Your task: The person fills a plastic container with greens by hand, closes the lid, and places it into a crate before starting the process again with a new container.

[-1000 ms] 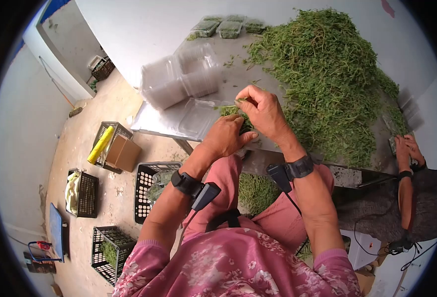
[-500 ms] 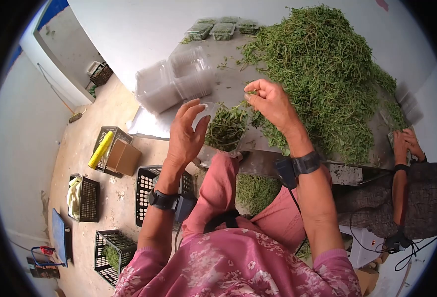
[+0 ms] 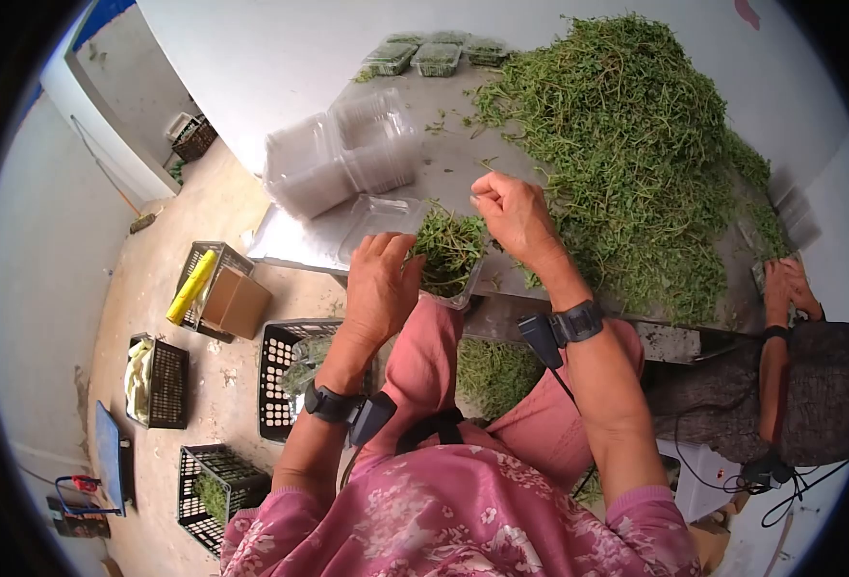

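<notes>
A clear plastic clamshell box (image 3: 459,300) filled with leafy green sprigs (image 3: 446,242) sits at the near table edge, above my knee. Its lid (image 3: 378,219) lies folded back to the left. My left hand (image 3: 382,279) is at the box's left side, fingers bent and closed around its edge, thumb beside the greens. Just right of and above the box, my right hand (image 3: 519,219) is pinched, thumb against fingers; what it holds, if anything, is too small to make out. A large heap of the same greens (image 3: 626,154) rises to its right.
Stacked empty clamshells (image 3: 338,154) stand behind my left hand. Several filled boxes (image 3: 436,60) are at the table's back. At right, a co-worker's hands (image 3: 792,287) touch the heap's edge. Plastic crates (image 3: 275,385) and a carton (image 3: 235,303) stand on the floor at left.
My left hand has come down and right, closing at the box's edge. The right hand has lowered slightly and moved left; the sprig it pinched no longer shows. The lid is more visible.
</notes>
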Tool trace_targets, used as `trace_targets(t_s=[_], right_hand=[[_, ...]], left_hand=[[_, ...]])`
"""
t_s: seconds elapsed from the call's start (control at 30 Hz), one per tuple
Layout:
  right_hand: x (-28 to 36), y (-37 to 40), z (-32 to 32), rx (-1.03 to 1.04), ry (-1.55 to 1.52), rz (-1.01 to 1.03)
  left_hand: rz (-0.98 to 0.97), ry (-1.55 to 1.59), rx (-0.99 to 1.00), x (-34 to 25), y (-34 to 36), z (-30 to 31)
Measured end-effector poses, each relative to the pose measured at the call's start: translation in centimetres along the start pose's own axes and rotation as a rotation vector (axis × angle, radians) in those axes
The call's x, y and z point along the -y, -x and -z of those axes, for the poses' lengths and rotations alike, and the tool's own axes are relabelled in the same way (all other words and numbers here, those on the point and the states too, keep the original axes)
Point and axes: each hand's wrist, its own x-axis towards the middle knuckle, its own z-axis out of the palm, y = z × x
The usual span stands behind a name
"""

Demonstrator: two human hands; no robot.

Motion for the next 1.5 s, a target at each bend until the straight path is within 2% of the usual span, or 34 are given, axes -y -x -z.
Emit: trace_targets(t_s=[0.2,0.33,0.43,0.53,0.63,0.67,0.77,0.87,0.97,1.07,1.17,1.27,1.37,1.5], right_hand=[[0.5,-0.1,2.1,0.073,0.116,-0.101],[2.1,0.6,3.0,0.233,0.124,-0.133],[1.3,1.3,2.0,0.290,0.151,-0.016],[1.2,1.7,0.5,0.426,0.273,0.011],[1.8,2.3,-0.9,0.383,0.257,0.071],[2.1,2.1,-0.8,0.412,0.227,0.060],[2.3,1.5,0.3,0.332,0.081,0.028],[1.3,1.2,1.7,0.222,0.139,-0.013],[1.3,1.1,3.2,0.265,0.156,-0.045],[2.7,1.1,3.9,0.414,0.192,-0.190],[2.9,1.6,2.8,0.470,0.252,-0.125],[1.7,2.4,0.8,0.414,0.406,0.026],[2.2,2.5,0.5,0.339,0.444,0.047],[2.1,2.1,0.7,0.204,0.294,0.109]], left_hand=[[0.019,-0.100,0.124,-1.9,-1.1,-0.3],[0.069,-0.137,0.268,-2.5,-1.6,-1.3],[0.053,-0.117,0.214,-2.4,-1.4,-2.6],[0.065,-0.051,0.193,-2.3,-1.8,-3.1],[0.030,-0.086,0.188,-1.3,-1.9,-3.9],[0.031,-0.055,0.167,-1.2,-1.9,-3.8],[0.040,0.012,0.122,-1.5,-1.5,-3.3],[0.054,-0.006,0.096,-2.3,-1.2,-2.4],[0.040,-0.064,0.069,-2.7,-1.0,-1.9],[-0.009,-0.089,0.077,-2.7,-1.0,-1.8],[-0.039,-0.114,0.142,-2.2,-1.0,-2.2],[-0.044,-0.153,0.180,-2.0,-0.9,-2.4],[-0.074,-0.182,0.170,-1.8,-0.9,-2.5],[-0.101,-0.192,0.147,-1.4,-0.7,-2.7]])
